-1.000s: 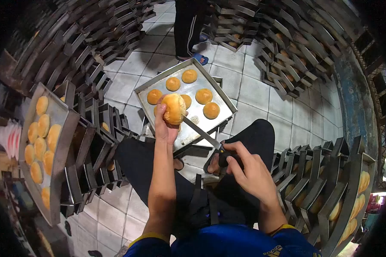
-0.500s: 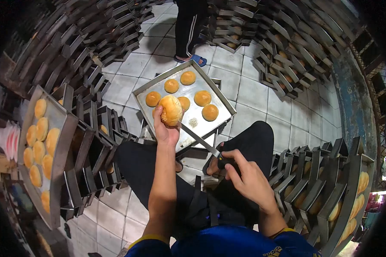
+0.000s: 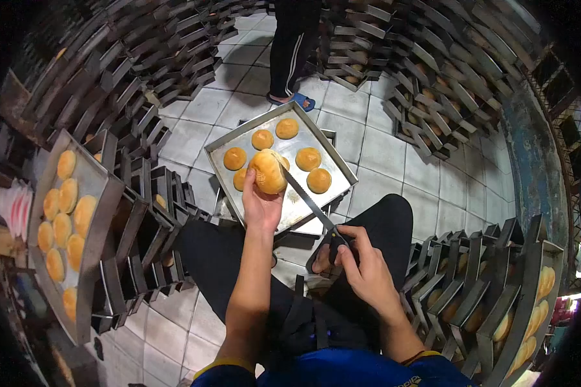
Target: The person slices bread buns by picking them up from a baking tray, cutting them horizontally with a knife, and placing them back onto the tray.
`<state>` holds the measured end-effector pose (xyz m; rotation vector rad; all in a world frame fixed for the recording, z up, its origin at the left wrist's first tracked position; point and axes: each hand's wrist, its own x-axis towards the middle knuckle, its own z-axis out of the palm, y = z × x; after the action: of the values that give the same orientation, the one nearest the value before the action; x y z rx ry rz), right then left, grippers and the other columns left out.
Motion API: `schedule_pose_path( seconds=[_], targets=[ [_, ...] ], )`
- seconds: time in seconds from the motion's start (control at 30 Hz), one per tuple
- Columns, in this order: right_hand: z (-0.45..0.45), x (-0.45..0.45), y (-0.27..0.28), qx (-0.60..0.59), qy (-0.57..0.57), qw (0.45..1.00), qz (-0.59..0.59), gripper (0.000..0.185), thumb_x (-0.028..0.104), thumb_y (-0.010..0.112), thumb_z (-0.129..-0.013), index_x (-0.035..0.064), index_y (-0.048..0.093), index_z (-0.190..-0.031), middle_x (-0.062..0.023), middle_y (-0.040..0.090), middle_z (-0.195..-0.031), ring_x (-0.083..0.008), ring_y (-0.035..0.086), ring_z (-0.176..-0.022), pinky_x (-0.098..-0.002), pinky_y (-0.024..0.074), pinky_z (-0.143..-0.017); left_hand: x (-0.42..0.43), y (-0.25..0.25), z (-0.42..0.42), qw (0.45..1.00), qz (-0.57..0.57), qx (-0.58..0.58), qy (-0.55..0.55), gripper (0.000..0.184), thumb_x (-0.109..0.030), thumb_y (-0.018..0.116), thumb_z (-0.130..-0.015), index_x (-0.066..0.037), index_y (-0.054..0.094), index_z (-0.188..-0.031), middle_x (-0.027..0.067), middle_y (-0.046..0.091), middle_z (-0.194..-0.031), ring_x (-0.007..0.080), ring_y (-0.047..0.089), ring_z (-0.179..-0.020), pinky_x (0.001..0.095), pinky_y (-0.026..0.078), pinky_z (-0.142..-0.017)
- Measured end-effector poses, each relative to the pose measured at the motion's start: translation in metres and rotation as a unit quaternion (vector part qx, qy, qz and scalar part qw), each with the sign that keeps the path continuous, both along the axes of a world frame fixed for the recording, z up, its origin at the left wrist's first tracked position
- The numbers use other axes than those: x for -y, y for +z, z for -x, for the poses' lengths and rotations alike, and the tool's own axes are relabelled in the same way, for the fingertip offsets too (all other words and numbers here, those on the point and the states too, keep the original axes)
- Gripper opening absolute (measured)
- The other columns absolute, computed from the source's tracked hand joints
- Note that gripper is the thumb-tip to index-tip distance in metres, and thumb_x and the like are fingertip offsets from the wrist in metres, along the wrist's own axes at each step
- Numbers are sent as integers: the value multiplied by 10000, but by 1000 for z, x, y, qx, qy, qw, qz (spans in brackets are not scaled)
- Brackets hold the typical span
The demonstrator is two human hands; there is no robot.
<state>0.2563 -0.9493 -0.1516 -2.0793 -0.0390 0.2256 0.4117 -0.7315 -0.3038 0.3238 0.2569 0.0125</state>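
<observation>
My left hand [image 3: 262, 208] is closed around a golden-brown bun [image 3: 266, 171], held up over a metal baking tray [image 3: 216, 184]. In my right hand [image 3: 368, 266] is a serrated bread knife [image 3: 311, 205], gripped by its black handle. The blade slants up and to the left, its tip at the bun's right side; whether it is in the bun or only against it I cannot tell. Below, several more buns [image 3: 308, 158] lie on the tray, some partly hidden behind the held bun.
Stacked trays of buns stand on both sides, with an upper left tray [image 3: 90, 226] and a right tray [image 3: 539, 290] close to my arms. Past the central tray, a person in dark trousers [image 3: 290, 58] stands on the tiled floor [image 3: 381, 151]. More stacks rise behind.
The held bun has shifted slightly right and turned in my left hand. The knife blade has moved up along the bun's right side. Another bun on the tray now shows left of the held one.
</observation>
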Motion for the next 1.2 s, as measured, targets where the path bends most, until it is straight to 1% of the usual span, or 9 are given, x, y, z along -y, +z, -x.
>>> schedule_pose_path(
  seconds=[0.17,0.3,0.4,0.83,0.9,0.97,1.03,1.1,1.2],
  targets=[
    [-2,-10,-24,43,-33,998,-38,301,106,567,-1106,16,539,-1392,-147,705,-768,-295,774,-729,-404,580,-691,14,2,6,999,-13,23,-32,452,-357,614,-1091,-73,592,-1442,99,667,-1418,267,647,-1313,456,536,-1096],
    [-3,-11,-17,24,-37,997,-58,321,117,548,-1115,14,515,-1417,-143,691,-756,-265,715,-632,-421,552,-634,18,6,8,998,-50,32,-38,473,-356,615,-1089,-62,575,-1459,124,654,-1432,290,644,-1318,481,525,-1122],
    [-5,-13,-17,45,-31,998,-42,325,124,542,-1117,7,513,-1419,-141,694,-770,-249,716,-624,-405,550,-623,22,10,11,996,-59,51,-47,477,-355,620,-1088,-64,571,-1462,122,654,-1435,287,641,-1324,480,520,-1130],
    [-26,-15,-5,14,-17,999,-31,313,124,540,-1113,-3,516,-1398,-139,699,-760,-280,758,-680,-408,567,-654,24,9,16,988,-97,66,-104,456,-260,677,-1041,-63,578,-1440,103,680,-1382,253,667,-1291,451,538,-1125],
    [-29,-11,-3,7,4,999,-32,311,123,546,-1113,-1,519,-1397,-129,695,-752,-263,760,-677,-400,571,-661,16,12,14,986,-86,83,-117,478,-162,655,-1055,-55,530,-1505,79,653,-1398,217,651,-1297,405,522,-1124],
    [-18,0,-4,-9,11,999,-43,308,129,543,-1118,-13,520,-1390,-123,699,-757,-256,769,-696,-391,578,-676,5,15,9,986,-94,85,-109,503,-166,675,-1041,-46,526,-1506,84,659,-1385,224,655,-1295,404,524,-1126],
    [-10,5,4,-40,7,997,-58,316,142,555,-1123,-8,538,-1401,-94,695,-811,-184,692,-779,-359,538,-759,-2,17,8,984,-118,79,-105,510,-178,685,-1032,-42,528,-1498,90,665,-1374,232,660,-1289,406,527,-1126],
    [-16,3,2,-44,2,997,-56,316,150,562,-1121,1,541,-1399,-98,700,-808,-188,694,-777,-356,534,-748,6,12,9,984,-114,76,-118,486,-202,692,-1027,-41,559,-1466,98,681,-1360,240,675,-1273,423,546,-1113],
    [-36,-6,-3,-34,34,999,-26,304,154,542,-1117,8,518,-1382,-128,714,-766,-275,777,-728,-410,573,-696,12,5,13,982,-105,66,-145,473,-223,704,-1018,-35,592,-1438,107,698,-1347,245,694,-1251,439,566,-1098]
  ],
)
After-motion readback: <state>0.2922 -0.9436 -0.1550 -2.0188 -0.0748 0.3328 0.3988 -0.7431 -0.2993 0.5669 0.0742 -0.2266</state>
